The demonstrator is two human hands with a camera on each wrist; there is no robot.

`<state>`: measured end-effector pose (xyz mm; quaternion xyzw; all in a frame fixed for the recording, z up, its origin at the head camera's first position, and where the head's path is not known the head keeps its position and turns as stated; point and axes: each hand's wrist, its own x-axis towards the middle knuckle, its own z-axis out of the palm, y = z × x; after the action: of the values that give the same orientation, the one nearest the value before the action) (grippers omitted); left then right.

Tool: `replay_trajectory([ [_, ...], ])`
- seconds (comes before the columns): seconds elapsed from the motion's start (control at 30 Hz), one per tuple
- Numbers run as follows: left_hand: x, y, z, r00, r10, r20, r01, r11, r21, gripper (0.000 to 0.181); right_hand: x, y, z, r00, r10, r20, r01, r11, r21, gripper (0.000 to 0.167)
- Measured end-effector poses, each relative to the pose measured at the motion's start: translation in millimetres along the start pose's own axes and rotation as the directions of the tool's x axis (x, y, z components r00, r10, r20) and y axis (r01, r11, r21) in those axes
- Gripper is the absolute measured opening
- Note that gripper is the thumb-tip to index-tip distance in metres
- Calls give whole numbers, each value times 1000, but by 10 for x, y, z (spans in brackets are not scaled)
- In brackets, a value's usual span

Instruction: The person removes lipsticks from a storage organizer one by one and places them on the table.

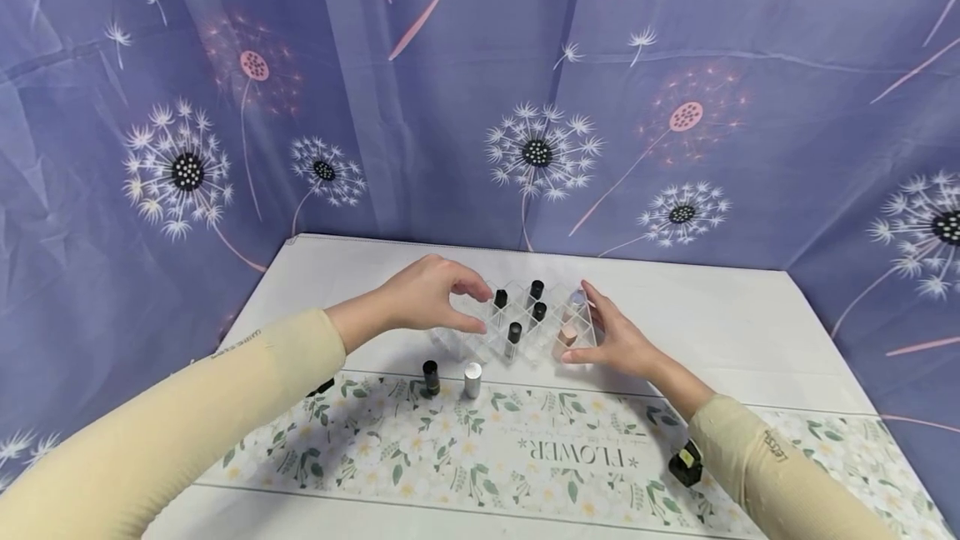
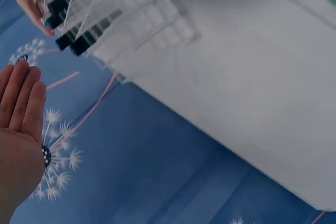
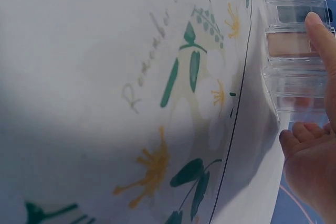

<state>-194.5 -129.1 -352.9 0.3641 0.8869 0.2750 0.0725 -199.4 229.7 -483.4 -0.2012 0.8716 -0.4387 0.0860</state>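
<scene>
A clear lipstick organizer [image 1: 491, 344] with diamond-shaped compartments stands on the white table. In it are several black-capped lipsticks [image 1: 514, 333] and, near its right end, a pinkish-beige capped tube [image 1: 567, 337]. My right hand [image 1: 618, 340] holds the organizer's right end, thumb along the front and fingers toward the back. In the right wrist view the thumb lies against its clear wall. Over the left part is my left hand [image 1: 431, 297], thumb and fingers apart with nothing between them. A black lipstick tube [image 1: 431, 377] and a silver tube [image 1: 472, 380] stand upright in front.
A floral runner [image 1: 555, 457] with printed lettering crosses the table [image 1: 697, 298]. A black bottle-like object [image 1: 686, 463] with a yellow-green patch lies beside the right sleeve. Another dark item [image 1: 321, 387] is mostly hidden by the left sleeve. Blue dandelion-print cloth [image 1: 450, 123] hangs behind.
</scene>
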Motion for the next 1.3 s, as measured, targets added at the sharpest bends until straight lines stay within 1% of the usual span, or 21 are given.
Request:
replay_trajectory([
  [0.1,88,-6,-68,1000,-3,-5,3,1000,7,40,0,-8,3,1000,4,-1,-4,1000,-5,133],
  [0.2,174,-28,-108,1000,-9,-5,9,1000,5,41,-3,-10,3,1000,15,3,-15,1000,-15,134],
  [0.37,301,-103,-116,1000,-19,-2,19,1000,9,44,-14,3,0,999,40,1,-40,999,-14,134],
  [0.57,415,-204,-99,999,-45,7,45,999,3,47,-5,21,0,999,43,-4,-43,999,-5,135],
  [0.77,504,-316,-28,997,-72,10,72,997,-17,47,-8,37,7,999,44,-9,-44,999,-3,134],
  [1.0,551,-418,114,994,-100,41,102,993,-55,52,-22,25,14,999,51,-1,-51,999,5,133],
  [1.13,576,-446,159,994,-101,34,103,993,-62,57,-25,19,10,999,54,-2,-54,999,5,133],
  [1.3,639,-463,197,996,-80,45,81,996,-31,55,-27,16,3,999,52,-5,-52,999,3,133],
])
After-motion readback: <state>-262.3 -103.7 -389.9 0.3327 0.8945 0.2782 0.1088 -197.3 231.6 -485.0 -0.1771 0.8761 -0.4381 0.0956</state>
